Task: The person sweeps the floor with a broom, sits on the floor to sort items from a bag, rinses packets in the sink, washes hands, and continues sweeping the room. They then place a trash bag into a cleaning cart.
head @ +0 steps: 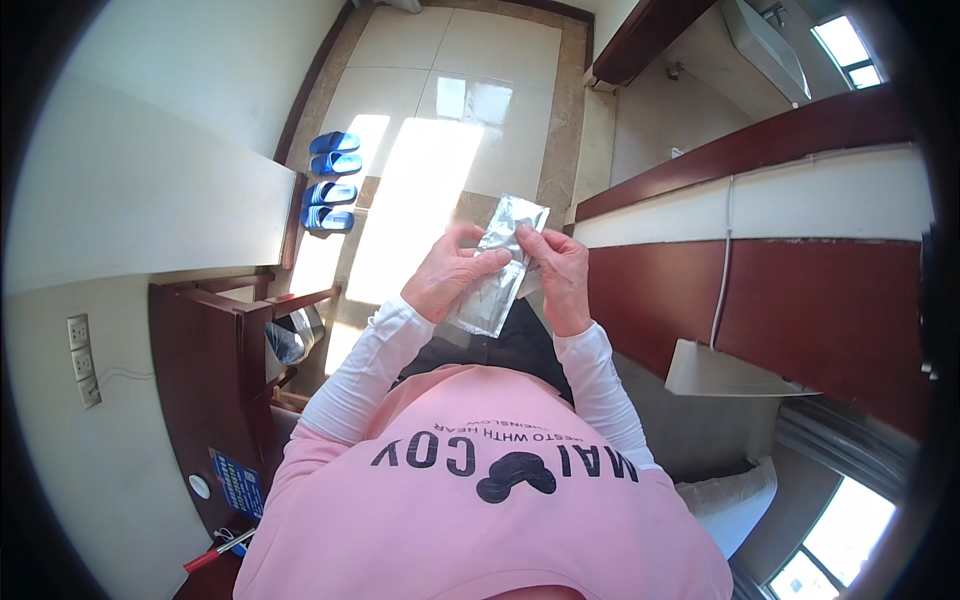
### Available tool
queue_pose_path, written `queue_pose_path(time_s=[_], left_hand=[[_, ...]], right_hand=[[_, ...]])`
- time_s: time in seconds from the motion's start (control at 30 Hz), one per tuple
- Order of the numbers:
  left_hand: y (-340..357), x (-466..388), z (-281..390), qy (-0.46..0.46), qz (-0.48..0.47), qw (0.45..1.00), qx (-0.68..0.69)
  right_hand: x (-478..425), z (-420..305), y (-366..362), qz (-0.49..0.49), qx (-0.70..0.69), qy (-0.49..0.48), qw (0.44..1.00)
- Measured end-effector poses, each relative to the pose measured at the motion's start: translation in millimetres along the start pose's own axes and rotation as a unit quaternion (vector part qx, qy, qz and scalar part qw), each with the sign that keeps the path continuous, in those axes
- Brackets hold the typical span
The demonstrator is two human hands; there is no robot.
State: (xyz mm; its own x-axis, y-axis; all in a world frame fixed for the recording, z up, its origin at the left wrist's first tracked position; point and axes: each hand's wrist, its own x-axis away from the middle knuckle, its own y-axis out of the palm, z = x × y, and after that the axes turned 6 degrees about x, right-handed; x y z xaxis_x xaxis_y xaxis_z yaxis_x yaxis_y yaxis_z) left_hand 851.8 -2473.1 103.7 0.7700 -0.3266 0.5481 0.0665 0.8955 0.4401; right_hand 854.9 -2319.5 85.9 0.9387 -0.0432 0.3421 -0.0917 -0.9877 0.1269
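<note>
A long silver foil packet (491, 289) is held up in front of my waist, its surface creased and shiny. My left hand (452, 271) grips its left side at mid-length, thumb lying across the front. On the opposite side my right hand (559, 271) pinches the packet's upper part, with the thumb pressed on the foil. Part of a pale thin piece shows beneath my right hand; what it is I cannot tell. Fingers behind the packet are mostly hidden.
Blue slippers (330, 184) stand in a row by the left wall. A lined waste bin (296, 335) sits beside the dark wooden desk (206, 360). At right a wooden panel (817, 315) carries a white cable. Beyond the upper-right doorway hangs a white washbasin (765, 52).
</note>
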Motion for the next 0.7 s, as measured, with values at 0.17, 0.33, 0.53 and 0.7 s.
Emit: queue_pose_path(time_s=[0.17,0.33,0.53,0.7], left_hand=[[29.3,-60.9,45.9,-0.127,-0.060,0.987,0.074],[54.2,-126.0,83.2,-0.027,-0.073,0.995,0.067],[88.9,-232.1,148.1,-0.054,-0.214,0.970,0.106],[125.1,-341.3,214.7,-0.170,-0.254,0.947,0.102]], right_hand=[[-98.6,-66.8,-28.5,0.017,0.021,-0.060,0.998],[-179.5,-112.0,-53.6,0.047,0.005,-0.085,0.995],[-275.5,-159.2,-101.1,0.125,-0.030,-0.098,0.987],[-356.9,-192.4,-138.7,0.201,-0.024,-0.098,0.974]])
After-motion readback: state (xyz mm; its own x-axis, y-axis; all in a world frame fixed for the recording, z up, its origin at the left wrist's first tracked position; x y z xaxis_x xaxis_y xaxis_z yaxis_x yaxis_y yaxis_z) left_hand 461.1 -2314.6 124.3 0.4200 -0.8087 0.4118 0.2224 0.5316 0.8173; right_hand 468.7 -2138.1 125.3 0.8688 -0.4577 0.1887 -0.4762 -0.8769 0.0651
